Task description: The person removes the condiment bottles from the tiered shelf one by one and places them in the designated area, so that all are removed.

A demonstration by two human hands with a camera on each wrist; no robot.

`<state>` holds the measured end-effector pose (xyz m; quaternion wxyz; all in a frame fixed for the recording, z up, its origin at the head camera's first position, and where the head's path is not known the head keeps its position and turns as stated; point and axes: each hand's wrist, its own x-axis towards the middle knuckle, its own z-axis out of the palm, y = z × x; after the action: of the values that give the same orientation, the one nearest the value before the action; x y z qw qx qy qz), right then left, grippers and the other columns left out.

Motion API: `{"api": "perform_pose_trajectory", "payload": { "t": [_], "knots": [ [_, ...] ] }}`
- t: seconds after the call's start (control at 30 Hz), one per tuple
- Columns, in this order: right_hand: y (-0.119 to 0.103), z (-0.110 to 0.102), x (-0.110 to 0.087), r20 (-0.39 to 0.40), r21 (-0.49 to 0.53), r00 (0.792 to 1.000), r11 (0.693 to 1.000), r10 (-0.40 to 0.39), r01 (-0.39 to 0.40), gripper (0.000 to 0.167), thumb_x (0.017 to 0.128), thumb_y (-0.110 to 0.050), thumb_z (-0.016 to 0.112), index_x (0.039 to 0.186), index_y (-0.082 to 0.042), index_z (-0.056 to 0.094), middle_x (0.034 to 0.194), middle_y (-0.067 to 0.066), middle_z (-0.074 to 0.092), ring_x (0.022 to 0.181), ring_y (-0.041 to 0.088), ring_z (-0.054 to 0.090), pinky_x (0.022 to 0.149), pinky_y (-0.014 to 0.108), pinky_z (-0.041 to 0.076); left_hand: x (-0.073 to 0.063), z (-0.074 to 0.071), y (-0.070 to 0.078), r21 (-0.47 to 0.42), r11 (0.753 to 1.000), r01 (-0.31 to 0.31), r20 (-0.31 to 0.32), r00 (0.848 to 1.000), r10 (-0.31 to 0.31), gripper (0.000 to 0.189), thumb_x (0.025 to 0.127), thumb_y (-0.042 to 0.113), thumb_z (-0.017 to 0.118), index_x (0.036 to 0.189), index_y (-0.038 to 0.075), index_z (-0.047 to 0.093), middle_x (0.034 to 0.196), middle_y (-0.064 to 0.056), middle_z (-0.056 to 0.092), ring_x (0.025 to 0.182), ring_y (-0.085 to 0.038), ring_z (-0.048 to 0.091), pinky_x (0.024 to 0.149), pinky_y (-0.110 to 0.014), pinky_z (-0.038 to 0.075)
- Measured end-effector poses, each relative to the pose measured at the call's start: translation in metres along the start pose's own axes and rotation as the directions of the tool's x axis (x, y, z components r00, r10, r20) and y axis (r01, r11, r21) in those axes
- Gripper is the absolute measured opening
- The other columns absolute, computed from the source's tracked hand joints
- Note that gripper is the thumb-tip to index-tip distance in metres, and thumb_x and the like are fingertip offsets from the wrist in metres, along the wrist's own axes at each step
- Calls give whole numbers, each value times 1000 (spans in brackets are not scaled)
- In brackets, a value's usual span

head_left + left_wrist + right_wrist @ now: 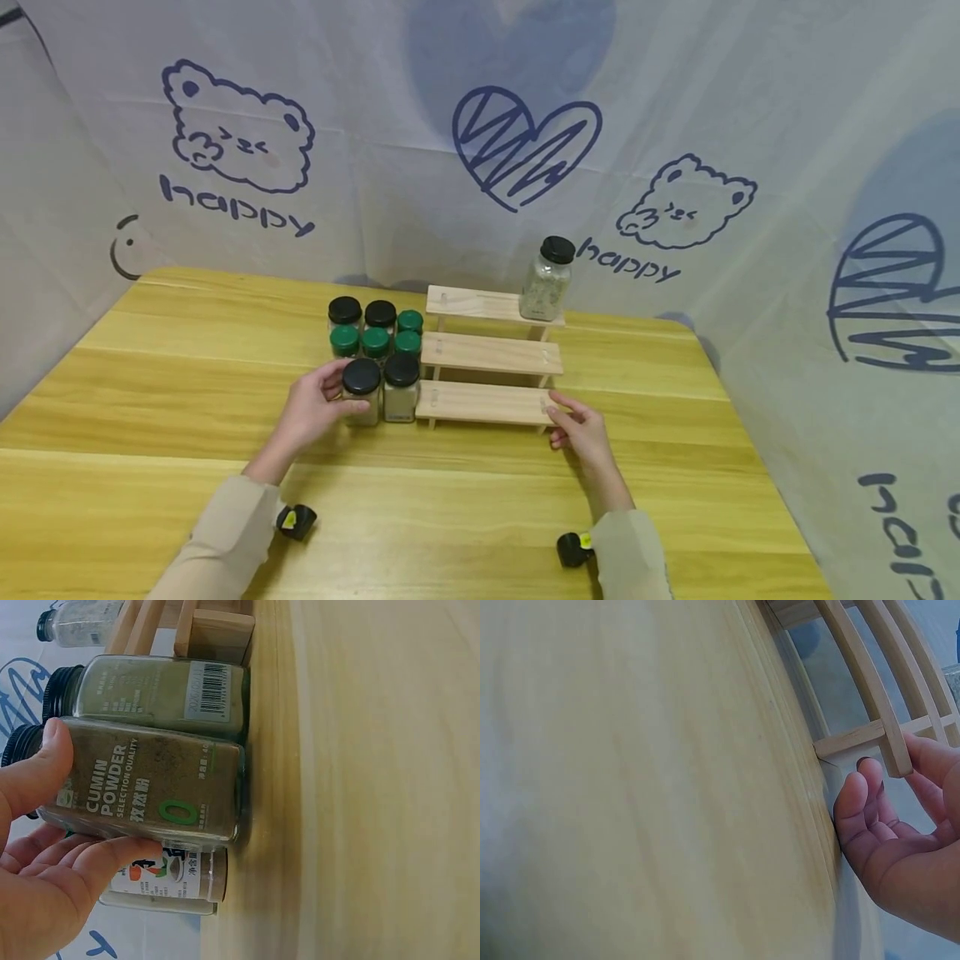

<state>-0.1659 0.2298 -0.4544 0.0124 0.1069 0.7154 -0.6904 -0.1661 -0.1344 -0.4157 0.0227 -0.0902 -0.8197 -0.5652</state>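
Observation:
A black-capped jar of cumin powder (142,780) stands upright at the front of a group of jars. My left hand (318,407) grips it, thumb near the cap and fingers along the other side. Close beside it is another black-capped jar (401,390) with a barcode label. A three-step wooden rack (480,403) stands just right of the jars. My right hand (583,433) holds the right end of its lowest step, and in the right wrist view the step's end (897,754) lies among the fingers, several of them curled below it.
Behind the held jar are several more jars with green caps (376,342) and black caps (380,313). A tall black-capped jar (547,282) stands on the top step's right end. The wooden table (465,517) meets a printed cloth backdrop (375,108) at the back.

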Motion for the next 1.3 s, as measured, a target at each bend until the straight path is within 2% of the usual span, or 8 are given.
{"api": "perform_pose_trajectory", "payload": {
  "t": [0.33, 0.6, 1.17, 1.3],
  "knots": [
    [-3, 2, -2, -5, 0, 1000, 1000, 16, -16, 37, 86, -5, 59, 120, 5, 52, 66, 3, 61, 44, 8, 50, 42, 19, 46, 2, 1, -1, -5, 1000, 1, -7, 1000, -1, 58, 73, 0, 71, 123, -13, 43, 117, -32, 49, 108, -41, 48, 91, -43, 39],
    [-1, 2, 0, -14, 4, 1000, 1000, 14, -14, 35, 86, -3, 58, 119, 4, 54, 64, 2, 59, 43, 8, 50, 42, 20, 46, 4, -3, -2, -37, 996, 82, 16, 997, -82, 61, 77, -1, 67, 127, -15, 35, 122, -33, 44, 111, -40, 45, 91, -39, 40],
    [0, 1, 0, -17, 8, 1000, 1000, 9, -9, 34, 86, -3, 58, 119, 5, 54, 61, 3, 59, 43, 8, 50, 41, 19, 46, 6, -3, -6, -108, 988, 112, 37, 993, -108, 59, 80, 0, 65, 129, -14, 34, 125, -32, 41, 115, -39, 43, 92, -37, 39],
    [1, 0, 0, -16, 12, 1000, 1000, 12, -12, 34, 86, -3, 58, 119, 4, 54, 61, 3, 59, 43, 8, 50, 41, 20, 46, 5, -5, -7, -115, 986, 124, 27, 992, -121, 59, 79, 2, 66, 128, -12, 37, 124, -29, 45, 114, -36, 45, 90, -32, 41]
  ]
}}
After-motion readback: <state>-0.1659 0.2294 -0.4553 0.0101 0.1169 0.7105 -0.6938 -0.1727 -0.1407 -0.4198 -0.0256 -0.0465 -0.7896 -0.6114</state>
